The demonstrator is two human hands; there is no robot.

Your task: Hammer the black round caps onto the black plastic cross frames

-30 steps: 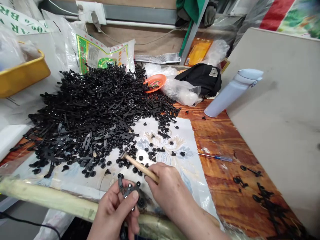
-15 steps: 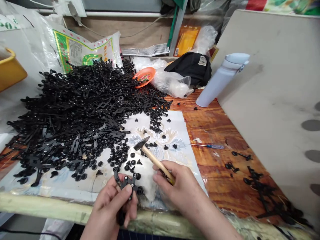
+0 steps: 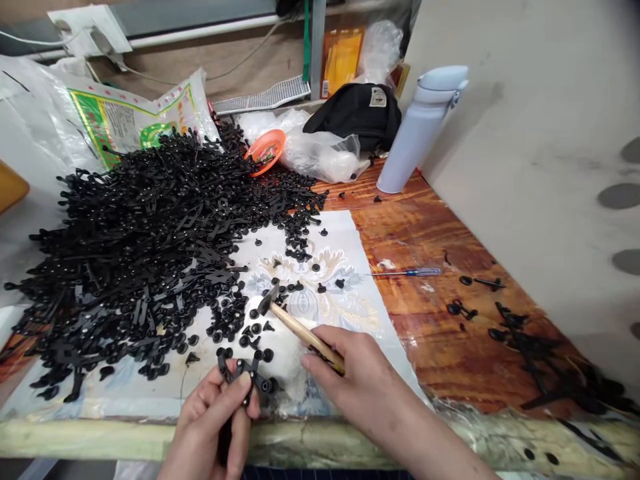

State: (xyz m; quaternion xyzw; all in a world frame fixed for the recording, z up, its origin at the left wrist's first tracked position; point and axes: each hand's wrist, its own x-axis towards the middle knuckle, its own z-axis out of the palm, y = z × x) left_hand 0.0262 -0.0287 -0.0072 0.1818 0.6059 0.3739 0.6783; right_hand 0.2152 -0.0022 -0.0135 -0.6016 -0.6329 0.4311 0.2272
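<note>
My left hand (image 3: pixel 217 417) grips a black jointed plastic part (image 3: pixel 246 375) between thumb and fingers, near the table's front edge. Its arms spread out past the fingertips. In my right hand (image 3: pixel 357 373) is a hammer (image 3: pixel 295 328), held by its wooden handle with the dark metal head pointing up and left over the cloth. Small black round-headed pegs (image 3: pixel 256 328) lie scattered on the patterned white cloth (image 3: pixel 345 240) beneath the hammer head. A large heap of black plastic parts (image 3: pixel 145 213) covers the left side of the table.
A screwdriver (image 3: pixel 423 272) lies on the wooden tabletop (image 3: pixel 400 233) to the right. Behind stand a pale blue bottle (image 3: pixel 417 133), a black cap (image 3: pixel 355 117), clear plastic bags (image 3: pixel 325 157) and an orange dish (image 3: pixel 266 152). More black parts (image 3: pixel 530 353) lie at right, beside a grey panel (image 3: pixel 530 133).
The view has shifted slightly, so most of the background sits further left and higher. Both hands keep their holds; the hammer head has turned and sits a little lower.
</note>
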